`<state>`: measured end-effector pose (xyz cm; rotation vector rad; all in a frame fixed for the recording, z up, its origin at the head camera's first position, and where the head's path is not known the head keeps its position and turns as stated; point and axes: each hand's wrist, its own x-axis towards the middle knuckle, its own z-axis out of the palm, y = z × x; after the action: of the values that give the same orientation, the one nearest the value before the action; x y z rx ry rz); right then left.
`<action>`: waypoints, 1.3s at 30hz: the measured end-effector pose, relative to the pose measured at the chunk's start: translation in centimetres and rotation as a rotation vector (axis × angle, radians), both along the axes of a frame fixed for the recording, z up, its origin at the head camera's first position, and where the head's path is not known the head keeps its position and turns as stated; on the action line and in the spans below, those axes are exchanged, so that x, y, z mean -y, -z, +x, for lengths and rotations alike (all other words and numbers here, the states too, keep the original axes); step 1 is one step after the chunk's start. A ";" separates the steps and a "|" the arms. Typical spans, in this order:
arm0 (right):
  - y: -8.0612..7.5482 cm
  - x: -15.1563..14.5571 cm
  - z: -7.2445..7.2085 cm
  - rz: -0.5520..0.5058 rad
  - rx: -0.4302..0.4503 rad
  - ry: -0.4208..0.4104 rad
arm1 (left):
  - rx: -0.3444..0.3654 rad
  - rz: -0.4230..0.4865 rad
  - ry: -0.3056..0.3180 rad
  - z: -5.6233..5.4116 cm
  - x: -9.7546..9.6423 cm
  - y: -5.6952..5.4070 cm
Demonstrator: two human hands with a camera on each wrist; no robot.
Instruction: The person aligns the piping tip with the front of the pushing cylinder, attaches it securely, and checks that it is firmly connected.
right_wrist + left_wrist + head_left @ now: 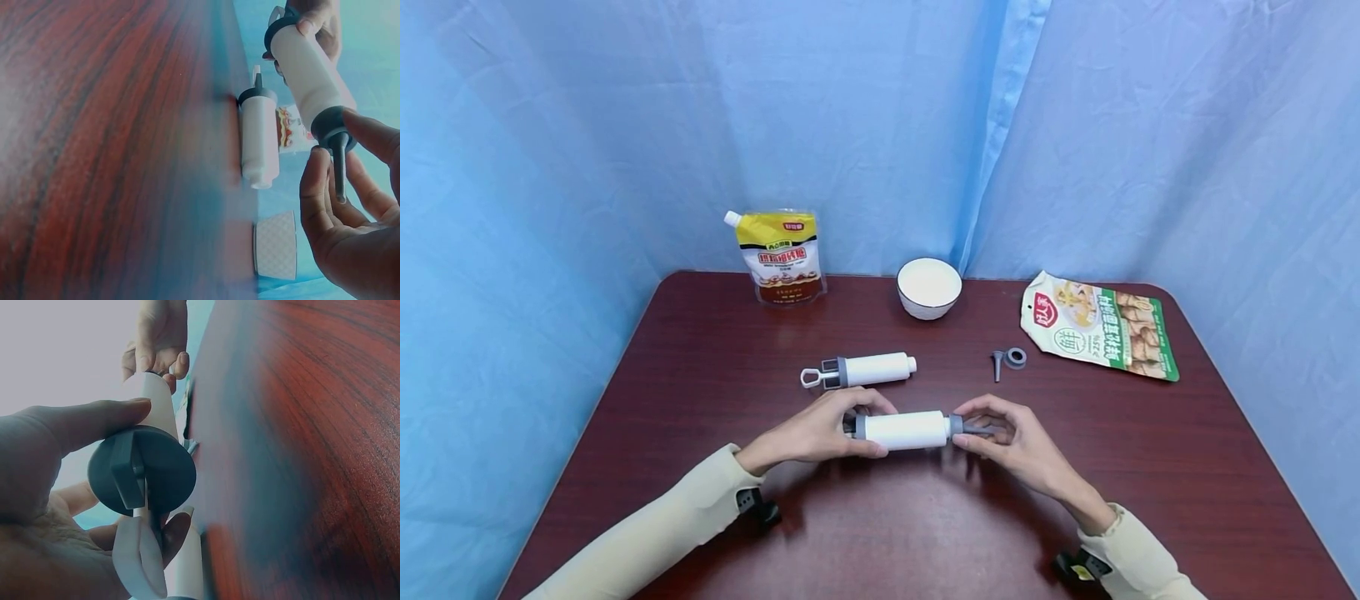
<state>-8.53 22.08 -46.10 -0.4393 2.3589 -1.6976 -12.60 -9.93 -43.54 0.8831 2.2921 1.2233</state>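
Observation:
Both hands hold a white-barrelled icing syringe level over the table. My left hand grips the back end by the grey cap, thumb on one side and fingers on the other. A white pull handle sticks out behind that cap. At the front end, the thumb and fingertips of my right hand pinch the grey collar. From the collar a thin grey nozzle points out between the right fingers. Just beyond the left hand, a second icing syringe lies on the table.
A loose grey nozzle and a grey ring lie beyond the right hand. Along the back of the table are a spouted pouch, a white bowl and a flat green-and-white food bag. Blue curtains surround it.

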 end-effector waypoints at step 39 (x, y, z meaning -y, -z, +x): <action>0.0 0.8 -0.2 -0.015 -0.008 -0.019 | -0.060 0.035 -0.023 0.5 0.0 0.4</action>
<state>-8.69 21.28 -46.07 -0.4705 2.3410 -1.7090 -12.09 -9.89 -43.96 0.9195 2.3407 1.2664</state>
